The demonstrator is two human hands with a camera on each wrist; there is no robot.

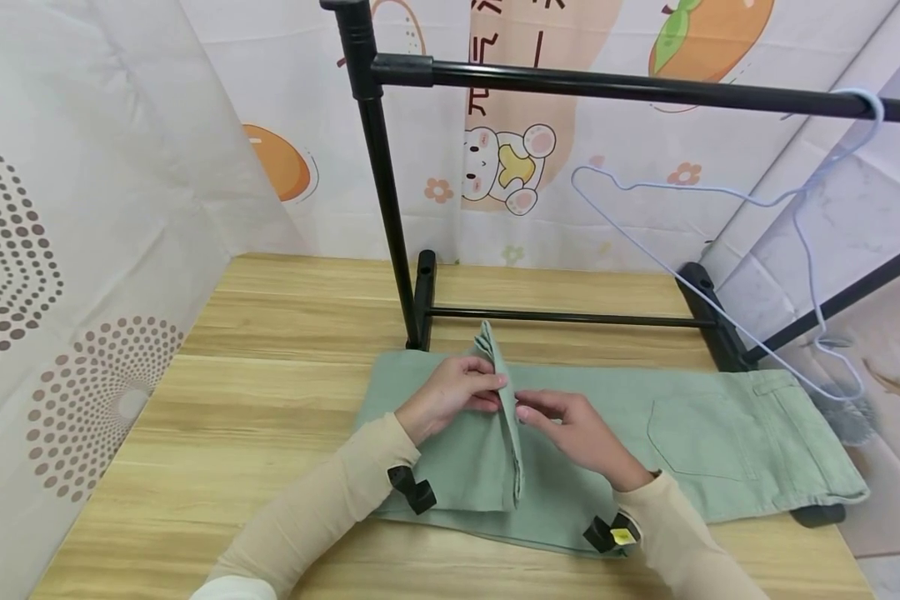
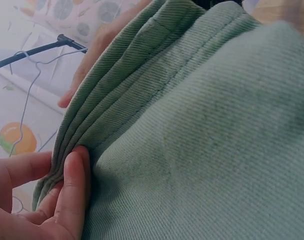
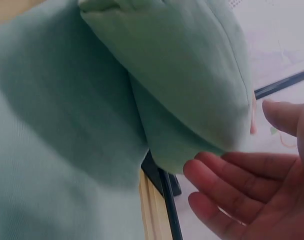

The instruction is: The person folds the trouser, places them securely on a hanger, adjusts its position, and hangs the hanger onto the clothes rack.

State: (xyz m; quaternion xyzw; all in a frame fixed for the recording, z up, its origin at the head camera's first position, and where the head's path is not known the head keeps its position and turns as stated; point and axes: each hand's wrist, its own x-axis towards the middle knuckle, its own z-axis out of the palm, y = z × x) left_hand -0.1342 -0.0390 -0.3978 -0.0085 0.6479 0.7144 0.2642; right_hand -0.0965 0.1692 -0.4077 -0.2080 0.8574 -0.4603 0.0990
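One wooden table (image 1: 270, 400) spread from the left, and on it lay one pair of pale green trousers (image 1: 630, 400), partly folded, in front of one black rack (image 1: 388, 200). Of two hands, the left hand (image 1: 453, 396) came first, pinching the layered edge of a single raised fold between thumb and fingers. The right hand (image 1: 573, 429) stood just beside the fold's other face, fingers loosely bent, thumb apart, gripping nothing; whether its fingertips touched was unclear. Farther right, one pocket (image 1: 697, 437) lay flat, its inside hidden, and one lilac hanger (image 1: 804, 190) hung from the rack's upper rail.
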